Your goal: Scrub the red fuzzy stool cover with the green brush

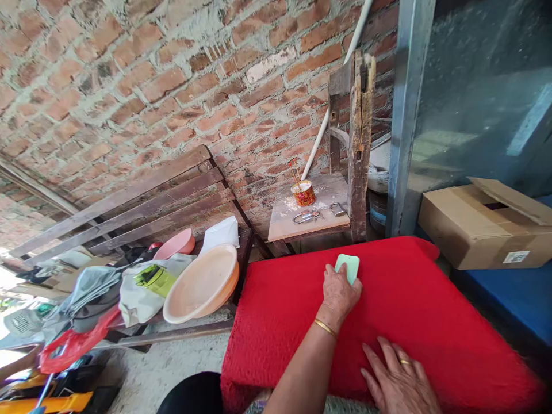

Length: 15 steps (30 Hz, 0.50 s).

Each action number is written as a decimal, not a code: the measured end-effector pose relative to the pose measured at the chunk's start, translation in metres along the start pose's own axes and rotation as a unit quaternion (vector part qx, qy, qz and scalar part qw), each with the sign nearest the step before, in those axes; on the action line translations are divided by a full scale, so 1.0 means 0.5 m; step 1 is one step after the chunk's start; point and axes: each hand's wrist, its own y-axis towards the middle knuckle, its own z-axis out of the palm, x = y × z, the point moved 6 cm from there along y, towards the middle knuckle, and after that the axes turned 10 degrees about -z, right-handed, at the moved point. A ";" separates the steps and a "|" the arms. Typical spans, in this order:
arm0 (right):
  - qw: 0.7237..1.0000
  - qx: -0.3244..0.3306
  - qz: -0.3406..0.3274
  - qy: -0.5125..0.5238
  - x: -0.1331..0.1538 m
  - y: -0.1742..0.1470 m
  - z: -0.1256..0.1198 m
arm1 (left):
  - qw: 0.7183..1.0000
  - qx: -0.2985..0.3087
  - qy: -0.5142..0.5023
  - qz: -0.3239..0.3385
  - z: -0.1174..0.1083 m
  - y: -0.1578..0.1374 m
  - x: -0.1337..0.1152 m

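My left hand (340, 294), with a gold bangle at the wrist, grips a mint-green rounded rectangular piece (349, 265) by its sides. The piece rests against a red, fuzzy cloth (284, 310) near its far edge; its underside is hidden, so its exact kind does not show. Lower down, my right hand (401, 376) lies on the same cloth, fingers spread and a gold ring on one of them. Nothing is in that hand. The cloth covers a flat surface and hangs over its near left edge.
Behind stands a wooden chair (360, 144) with padlocks (303, 217) and a red tin (304, 194) of sticks on its seat. On the left, a slatted bench (172, 201) bears bags and a peach basin (202, 284). A cardboard box (487, 224) sits right, on a blue surface.
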 end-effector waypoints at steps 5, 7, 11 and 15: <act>0.999 -0.037 -0.037 -0.001 0.006 -0.001 -0.025 | 0.989 -0.069 0.016 -0.128 -0.095 0.023 0.137; 0.998 -0.040 -0.044 0.009 0.008 -0.005 -0.026 | 0.969 -0.099 0.044 -0.222 -0.155 0.040 0.238; 0.999 -0.016 -0.044 0.027 0.011 -0.019 -0.007 | 0.932 -0.118 0.050 -0.339 -0.211 0.052 0.349; 0.998 0.007 -0.047 0.046 0.013 -0.038 0.020 | 0.939 -0.113 0.039 -0.323 -0.156 0.071 0.268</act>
